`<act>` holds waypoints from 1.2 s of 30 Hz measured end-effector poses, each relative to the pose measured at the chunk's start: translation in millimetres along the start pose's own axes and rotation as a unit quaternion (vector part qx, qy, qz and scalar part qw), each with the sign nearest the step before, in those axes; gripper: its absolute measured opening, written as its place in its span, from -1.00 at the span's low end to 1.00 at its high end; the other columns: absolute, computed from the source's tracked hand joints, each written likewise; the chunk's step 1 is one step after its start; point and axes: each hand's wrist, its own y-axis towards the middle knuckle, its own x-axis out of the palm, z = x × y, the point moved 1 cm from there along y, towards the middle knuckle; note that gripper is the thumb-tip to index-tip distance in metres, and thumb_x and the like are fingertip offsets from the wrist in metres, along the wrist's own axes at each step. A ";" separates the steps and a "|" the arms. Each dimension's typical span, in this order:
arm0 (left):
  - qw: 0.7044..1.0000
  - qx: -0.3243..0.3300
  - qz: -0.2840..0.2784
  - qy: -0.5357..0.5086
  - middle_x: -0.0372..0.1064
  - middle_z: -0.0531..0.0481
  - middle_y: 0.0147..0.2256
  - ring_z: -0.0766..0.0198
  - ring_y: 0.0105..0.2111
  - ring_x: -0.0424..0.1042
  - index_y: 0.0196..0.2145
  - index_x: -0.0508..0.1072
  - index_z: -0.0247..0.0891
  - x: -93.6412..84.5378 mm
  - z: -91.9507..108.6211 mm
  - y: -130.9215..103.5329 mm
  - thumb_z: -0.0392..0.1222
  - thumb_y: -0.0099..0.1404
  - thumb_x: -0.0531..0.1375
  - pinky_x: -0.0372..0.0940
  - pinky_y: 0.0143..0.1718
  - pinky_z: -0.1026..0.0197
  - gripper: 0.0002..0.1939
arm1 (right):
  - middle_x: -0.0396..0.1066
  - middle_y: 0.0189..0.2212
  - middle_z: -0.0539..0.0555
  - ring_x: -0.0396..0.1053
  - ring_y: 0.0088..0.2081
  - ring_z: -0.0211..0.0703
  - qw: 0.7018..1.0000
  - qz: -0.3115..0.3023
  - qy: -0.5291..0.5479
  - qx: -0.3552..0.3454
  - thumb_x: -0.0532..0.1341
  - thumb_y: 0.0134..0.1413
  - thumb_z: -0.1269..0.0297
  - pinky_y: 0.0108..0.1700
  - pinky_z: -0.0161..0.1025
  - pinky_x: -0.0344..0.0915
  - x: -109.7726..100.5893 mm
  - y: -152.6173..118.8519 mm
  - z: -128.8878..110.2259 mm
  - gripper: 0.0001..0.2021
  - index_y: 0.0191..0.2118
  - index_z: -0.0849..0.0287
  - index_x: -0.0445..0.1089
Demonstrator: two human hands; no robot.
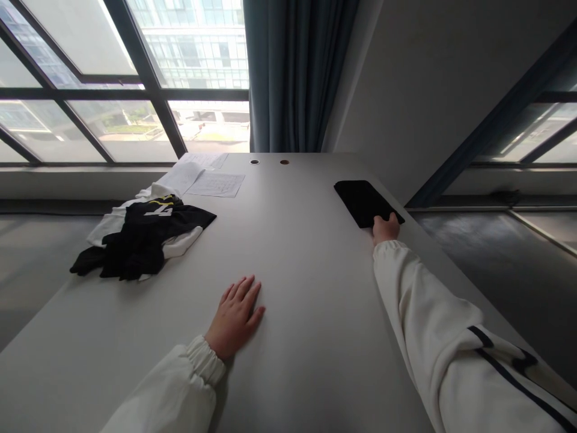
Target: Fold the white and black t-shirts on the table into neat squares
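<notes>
A flat black rectangular item (364,201) lies near the right edge of the white table (297,264). My right hand (386,228) grips its near edge, with the thumb on top and the other fingers partly hidden. Palm down on the tabletop, my left hand (237,316) rests with its fingers spread and holds nothing. To the left is a crumpled heap of clothing: a black garment (139,237) with a white and yellow print, over a white one (108,225).
Printed paper sheets (217,183) lie at the back left, partly beside the clothes. Two round holes (255,162) are set in the table's far end. Beyond stand windows, a blue-grey curtain (295,72) and a wall on the right.
</notes>
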 end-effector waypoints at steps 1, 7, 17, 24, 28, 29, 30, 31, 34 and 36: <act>1.000 0.000 -0.001 0.000 0.20 -0.20 0.43 -0.06 0.43 0.19 0.40 0.33 -0.20 -0.2 0.1 0.1 0.00 0.52 0.10 0.15 0.42 -0.24 -0.43 | 0.33 0.27 0.46 0.29 0.33 0.24 1.000 0.004 -0.007 0.016 0.17 0.08 0.33 0.42 0.10 0.17 -1.7 -2.8 -1.9 -0.30 0.36 0.47 0.25; 1.000 0.003 0.002 -0.010 0.20 -0.19 0.44 -0.06 0.43 0.18 0.41 0.32 -0.16 1.5 -0.9 -0.1 -0.03 0.49 0.12 0.13 0.42 -0.24 -0.42 | -0.14 0.50 0.49 -0.12 0.50 0.39 0.987 0.026 -0.135 -0.084 0.21 0.22 0.22 0.44 0.33 -0.01 -11.7 -39.9 -14.2 -0.39 0.36 0.30 0.29; 1.000 0.001 0.009 -0.019 0.20 -0.17 0.44 -0.05 0.44 0.17 0.41 0.32 -0.13 1.1 -1.0 -0.7 -0.07 0.46 0.15 0.11 0.44 -0.23 -0.40 | -0.21 0.57 0.25 -0.31 0.54 0.45 0.946 -0.168 -0.248 -0.127 0.07 0.41 0.06 0.39 0.48 -0.04 7.4 -41.0 -23.9 -0.38 0.51 -0.04 0.14; 1.000 -0.005 -0.002 -0.018 0.19 -0.18 0.44 -0.05 0.44 0.16 0.40 0.32 -0.15 -1.5 1.3 -1.2 -0.07 0.46 0.15 0.11 0.44 -0.24 -0.41 | -0.09 0.54 0.28 -0.26 0.53 0.43 0.952 -0.159 -0.248 -0.084 -0.01 0.44 0.11 0.39 0.51 -0.04 17.5 -24.4 -23.7 -0.39 0.52 0.03 0.14; 1.000 -0.001 -0.001 -0.019 0.17 -0.16 0.45 -0.05 0.44 0.16 0.41 0.30 -0.12 -2.9 1.3 -1.8 -0.07 0.47 0.14 0.10 0.44 -0.23 -0.40 | -0.07 0.54 0.25 -0.22 0.52 0.44 0.952 -0.138 -0.267 -0.058 -0.01 0.44 0.11 0.39 0.48 -0.02 21.6 -15.3 -23.7 -0.41 0.51 -0.01 0.15; 1.000 -0.001 0.000 -0.020 0.17 -0.16 0.45 -0.05 0.44 0.16 0.42 0.30 -0.11 -3.3 1.2 -1.9 -0.07 0.47 0.14 0.10 0.44 -0.23 -0.40 | -0.07 0.54 0.25 -0.21 0.52 0.44 0.952 -0.133 -0.270 -0.053 -0.01 0.45 0.11 0.39 0.47 -0.02 22.0 -12.6 -23.3 -0.41 0.51 -0.01 0.15; 1.000 -0.001 0.000 -0.020 0.17 -0.15 0.45 -0.05 0.44 0.16 0.42 0.29 -0.10 -3.7 1.2 -2.0 -0.07 0.47 0.15 0.10 0.44 -0.23 -0.40 | -0.07 0.54 0.25 -0.21 0.52 0.44 0.952 -0.129 -0.272 -0.046 -0.01 0.45 0.12 0.39 0.47 -0.02 22.0 -9.7 -22.6 -0.41 0.51 -0.01 0.15; 1.000 -0.001 -0.001 -0.021 0.17 -0.15 0.45 -0.05 0.44 0.16 0.42 0.29 -0.10 -4.0 1.2 -2.0 -0.07 0.47 0.15 0.10 0.44 -0.23 -0.40 | -0.07 0.54 0.25 -0.21 0.52 0.44 0.952 -0.126 -0.275 -0.040 -0.01 0.45 0.13 0.39 0.47 -0.03 21.7 -6.6 -21.5 -0.42 0.50 0.00 0.15; 1.000 0.000 -0.003 -0.023 0.17 -0.16 0.45 -0.06 0.44 0.17 0.42 0.30 -0.10 -4.6 1.4 -2.3 -0.07 0.46 0.15 0.11 0.44 -0.23 -0.40 | -0.09 0.54 0.27 -0.23 0.53 0.44 0.952 -0.125 -0.278 -0.026 0.00 0.44 0.14 0.39 0.50 -0.05 19.4 3.1 -16.9 -0.41 0.50 0.01 0.15; 1.000 0.002 -0.003 -0.025 0.17 -0.16 0.45 -0.07 0.43 0.17 0.42 0.30 -0.10 -4.7 1.7 -2.4 -0.08 0.46 0.15 0.11 0.44 -0.23 -0.39 | -0.10 0.54 0.29 -0.23 0.52 0.45 0.953 -0.124 -0.275 -0.026 0.01 0.43 0.15 0.38 0.53 -0.05 17.9 9.0 -13.8 -0.41 0.50 0.02 0.15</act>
